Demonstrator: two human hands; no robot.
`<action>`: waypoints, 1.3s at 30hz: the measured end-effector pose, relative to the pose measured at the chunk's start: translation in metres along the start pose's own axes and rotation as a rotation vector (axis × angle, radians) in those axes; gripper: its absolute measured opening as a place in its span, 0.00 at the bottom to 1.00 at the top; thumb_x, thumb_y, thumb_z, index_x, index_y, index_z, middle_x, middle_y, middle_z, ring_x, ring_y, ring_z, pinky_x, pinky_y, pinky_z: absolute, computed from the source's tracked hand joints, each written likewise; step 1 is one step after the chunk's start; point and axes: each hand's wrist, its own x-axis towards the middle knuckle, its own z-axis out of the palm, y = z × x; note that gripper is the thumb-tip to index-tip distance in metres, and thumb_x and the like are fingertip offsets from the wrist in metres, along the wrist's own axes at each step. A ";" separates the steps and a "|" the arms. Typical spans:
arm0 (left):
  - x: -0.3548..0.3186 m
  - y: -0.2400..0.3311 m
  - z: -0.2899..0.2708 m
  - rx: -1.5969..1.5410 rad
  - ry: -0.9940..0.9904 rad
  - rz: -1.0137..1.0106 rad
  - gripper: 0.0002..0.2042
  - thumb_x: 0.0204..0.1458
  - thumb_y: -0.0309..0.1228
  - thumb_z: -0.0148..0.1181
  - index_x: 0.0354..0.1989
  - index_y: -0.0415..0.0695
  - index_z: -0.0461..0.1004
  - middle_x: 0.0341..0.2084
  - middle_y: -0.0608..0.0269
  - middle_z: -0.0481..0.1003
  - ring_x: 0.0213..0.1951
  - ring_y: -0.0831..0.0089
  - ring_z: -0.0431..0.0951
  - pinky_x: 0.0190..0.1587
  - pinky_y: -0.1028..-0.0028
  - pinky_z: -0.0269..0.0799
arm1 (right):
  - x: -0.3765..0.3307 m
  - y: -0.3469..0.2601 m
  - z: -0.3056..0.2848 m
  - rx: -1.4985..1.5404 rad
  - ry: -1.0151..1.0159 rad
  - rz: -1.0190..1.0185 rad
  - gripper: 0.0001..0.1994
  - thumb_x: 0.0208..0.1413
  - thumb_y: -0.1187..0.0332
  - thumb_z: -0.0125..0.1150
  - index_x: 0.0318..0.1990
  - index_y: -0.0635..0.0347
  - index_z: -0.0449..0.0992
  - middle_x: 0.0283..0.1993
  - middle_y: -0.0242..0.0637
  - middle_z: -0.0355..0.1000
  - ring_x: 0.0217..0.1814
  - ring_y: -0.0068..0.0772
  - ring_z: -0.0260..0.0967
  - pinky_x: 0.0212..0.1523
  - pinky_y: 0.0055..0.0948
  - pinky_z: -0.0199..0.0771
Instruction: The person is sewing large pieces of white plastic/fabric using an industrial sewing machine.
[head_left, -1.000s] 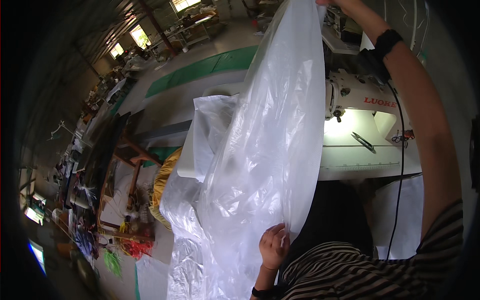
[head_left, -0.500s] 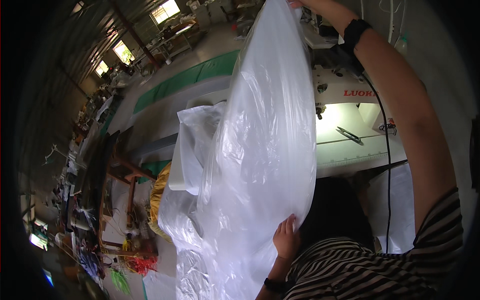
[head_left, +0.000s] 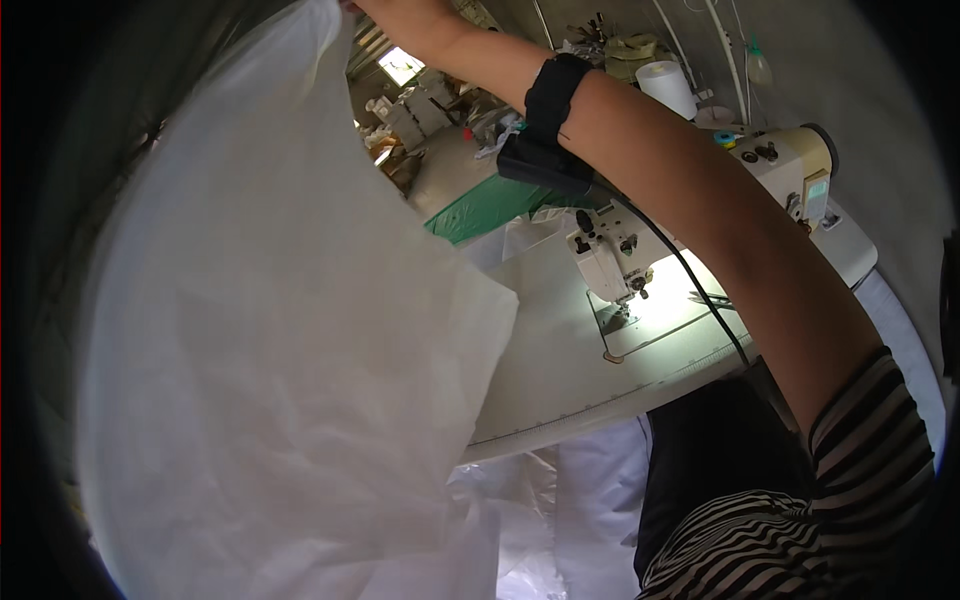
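We look down from a head camera, and our right hand (head_left: 405, 12) is raised high at the top edge of the view, only partly in frame. It is closed on the upper edge of a large translucent white plastic sheet (head_left: 270, 360), as far as we can tell, since the fingers are cut off by the rim. The sheet hangs down from that grip and fills most of the left half of the view, crumpled and folded, with its lower part falling past the front edge of the desk (head_left: 560, 380). Our left hand is out of sight, so we cannot tell whether it is open or closed. Our right forearm crosses the view diagonally from the lower right, with a black band (head_left: 553, 95) around the wrist and a small black box (head_left: 545, 165) hanging under it; a thin black cable (head_left: 690, 275) runs from the box down along the arm. A black and white striped sleeve (head_left: 870, 440) covers the upper arm. Behind the arm, a white sewing machine (head_left: 700, 210) stands on the pale desk, its needle area lit by a bright lamp. A white spool of thread (head_left: 667, 85) stands behind the machine. More white plastic (head_left: 590, 500) lies bunched below the desk edge
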 end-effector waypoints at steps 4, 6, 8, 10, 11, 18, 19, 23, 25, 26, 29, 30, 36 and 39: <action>-0.108 0.051 0.071 0.072 -0.943 0.412 0.20 0.44 0.13 0.51 0.49 0.36 0.75 0.44 0.48 0.78 0.46 0.54 0.78 0.51 0.62 0.73 | -0.072 0.028 -0.041 -0.305 -0.549 0.396 0.09 0.61 0.68 0.51 0.37 0.58 0.78 0.35 0.38 0.78 0.41 0.35 0.76 0.44 0.37 0.73; -0.163 0.075 0.118 0.025 -1.043 0.344 0.17 0.45 0.16 0.54 0.45 0.39 0.77 0.42 0.47 0.77 0.46 0.49 0.77 0.49 0.61 0.73 | -0.117 0.033 -0.060 -0.659 -0.639 0.468 0.10 0.60 0.68 0.48 0.39 0.56 0.77 0.40 0.45 0.76 0.45 0.47 0.73 0.48 0.38 0.72; -0.205 0.093 0.144 -0.093 -1.128 0.470 0.14 0.46 0.20 0.59 0.44 0.39 0.77 0.41 0.48 0.78 0.41 0.51 0.79 0.43 0.60 0.76 | -0.164 0.005 -0.076 -1.162 -0.656 0.240 0.17 0.58 0.66 0.53 0.55 0.55 0.70 0.58 0.46 0.67 0.54 0.46 0.69 0.56 0.39 0.67; -0.240 0.107 0.158 -0.176 -1.147 0.647 0.12 0.47 0.21 0.59 0.42 0.39 0.75 0.32 0.50 0.77 0.30 0.51 0.78 0.33 0.59 0.75 | -0.208 -0.057 -0.105 -1.138 -0.580 -0.035 0.22 0.56 0.65 0.56 0.58 0.56 0.67 0.62 0.44 0.63 0.52 0.42 0.70 0.51 0.38 0.72; -0.258 0.115 0.162 -0.171 -1.196 0.604 0.10 0.48 0.22 0.58 0.40 0.40 0.74 0.30 0.51 0.76 0.28 0.50 0.77 0.31 0.58 0.74 | -0.237 -0.100 -0.123 -1.082 -0.717 0.105 0.19 0.54 0.65 0.59 0.54 0.57 0.69 0.55 0.43 0.70 0.46 0.38 0.73 0.40 0.37 0.76; -0.343 0.143 0.204 -0.285 -1.624 0.572 0.05 0.53 0.29 0.52 0.37 0.46 0.68 0.28 0.53 0.74 0.31 0.47 0.77 0.32 0.53 0.73 | -0.438 -0.275 -0.232 -0.371 -1.112 1.554 0.40 0.61 0.32 0.36 0.49 0.65 0.75 0.47 0.53 0.75 0.51 0.51 0.73 0.54 0.41 0.70; -0.350 0.149 0.202 -0.292 -1.713 0.597 0.09 0.53 0.29 0.52 0.42 0.45 0.69 0.31 0.51 0.76 0.35 0.48 0.78 0.37 0.54 0.74 | -0.458 -0.275 -0.234 -0.080 -1.037 1.771 0.41 0.61 0.32 0.35 0.53 0.67 0.74 0.51 0.52 0.74 0.53 0.48 0.72 0.56 0.38 0.68; -0.339 0.179 0.214 -0.544 -2.009 0.619 0.14 0.54 0.35 0.60 0.48 0.45 0.73 0.38 0.51 0.77 0.40 0.54 0.78 0.44 0.62 0.74 | -0.508 -0.279 -0.223 -0.106 -0.786 1.880 0.34 0.62 0.39 0.46 0.49 0.69 0.76 0.43 0.45 0.77 0.45 0.33 0.73 0.49 0.31 0.70; -0.317 0.189 0.242 -0.646 -2.011 0.601 0.21 0.52 0.37 0.66 0.54 0.46 0.72 0.46 0.52 0.77 0.47 0.57 0.78 0.52 0.65 0.72 | -0.520 -0.280 -0.219 -0.083 -0.647 1.919 0.30 0.63 0.43 0.51 0.47 0.69 0.77 0.41 0.42 0.78 0.42 0.27 0.73 0.48 0.29 0.71; -0.310 0.193 0.259 -0.638 -1.722 0.528 0.23 0.51 0.34 0.67 0.56 0.45 0.72 0.49 0.52 0.76 0.51 0.55 0.76 0.55 0.63 0.70 | -0.524 -0.281 -0.219 0.037 -0.442 1.895 0.26 0.61 0.49 0.57 0.45 0.69 0.78 0.39 0.39 0.78 0.41 0.24 0.72 0.46 0.27 0.71; -0.290 0.183 0.333 -0.278 -1.196 0.959 0.31 0.54 0.45 0.60 0.66 0.50 0.62 0.66 0.58 0.61 0.68 0.58 0.57 0.66 0.49 0.53 | -0.531 -0.288 -0.225 0.106 -0.373 1.869 0.19 0.59 0.57 0.64 0.44 0.68 0.79 0.37 0.37 0.79 0.40 0.21 0.72 0.46 0.26 0.71; -0.282 0.172 0.350 0.068 -1.234 1.070 0.32 0.56 0.52 0.54 0.67 0.52 0.60 0.69 0.62 0.57 0.70 0.61 0.54 0.66 0.46 0.50 | -0.532 -0.291 -0.229 0.066 -0.466 1.795 0.18 0.57 0.59 0.66 0.44 0.68 0.79 0.38 0.36 0.79 0.41 0.22 0.72 0.47 0.26 0.71; -0.216 0.110 0.370 0.287 -1.282 0.710 0.23 0.58 0.45 0.56 0.58 0.48 0.69 0.62 0.61 0.66 0.64 0.61 0.64 0.62 0.47 0.60 | -0.531 -0.294 -0.239 -0.042 -0.545 1.845 0.19 0.55 0.58 0.68 0.46 0.66 0.79 0.40 0.36 0.78 0.44 0.23 0.73 0.50 0.25 0.70; -0.209 0.140 0.411 0.025 -1.272 0.606 0.19 0.59 0.42 0.55 0.55 0.45 0.72 0.60 0.57 0.69 0.62 0.57 0.67 0.61 0.49 0.62 | -0.530 -0.291 -0.236 -0.196 -0.589 1.892 0.19 0.56 0.55 0.66 0.43 0.64 0.79 0.37 0.39 0.79 0.40 0.27 0.74 0.45 0.26 0.72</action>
